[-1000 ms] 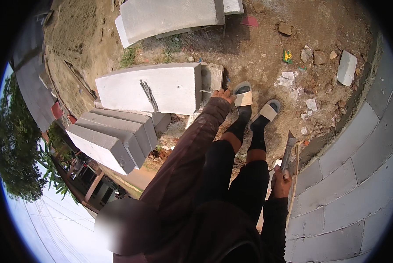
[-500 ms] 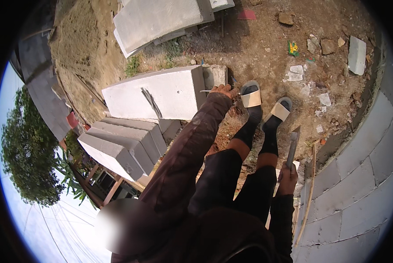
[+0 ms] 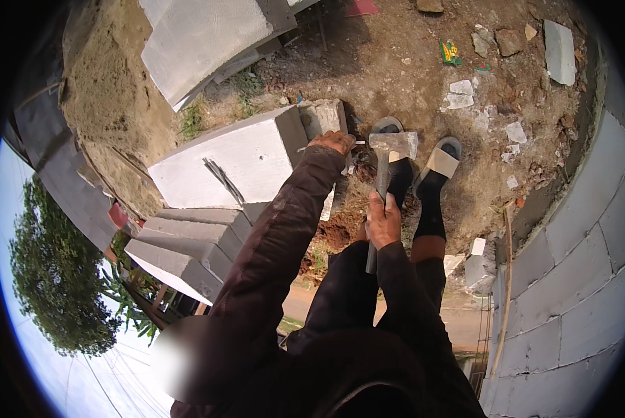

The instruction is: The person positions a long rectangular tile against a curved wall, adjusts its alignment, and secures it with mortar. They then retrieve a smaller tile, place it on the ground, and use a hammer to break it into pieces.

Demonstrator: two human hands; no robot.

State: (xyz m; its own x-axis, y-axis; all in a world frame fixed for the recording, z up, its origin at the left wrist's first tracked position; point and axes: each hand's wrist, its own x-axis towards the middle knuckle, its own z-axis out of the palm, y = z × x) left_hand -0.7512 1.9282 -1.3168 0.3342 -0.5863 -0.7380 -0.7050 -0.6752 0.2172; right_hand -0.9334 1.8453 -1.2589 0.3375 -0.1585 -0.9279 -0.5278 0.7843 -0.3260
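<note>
In my right hand (image 3: 383,219) is a hatchet (image 3: 394,144) with a flat, flared metal head and a grey pipe-like handle. Its head is held over my left sandal, just right of my left hand (image 3: 335,142). The fingers of that left hand are closed on a thin pale rod (image 3: 360,143), whose ends show on both sides. Beneath the hand is a small grey block (image 3: 322,117), partly covered by it. A long white concrete block (image 3: 222,159) lies beside it to the left, with a few thin metal rods (image 3: 223,180) on its top.
Several more concrete blocks (image 3: 180,244) lie at the left, and large slabs (image 3: 208,49) are stacked at the far side. A grey block wall (image 3: 570,279) curves along the right, with a wooden stick (image 3: 509,292) near it. Broken pieces (image 3: 460,94) litter the dirt.
My right hand has brought the hatchet from beside my right leg up and left, close to my left hand. The left hand stays at the small block. The view has shifted slightly.
</note>
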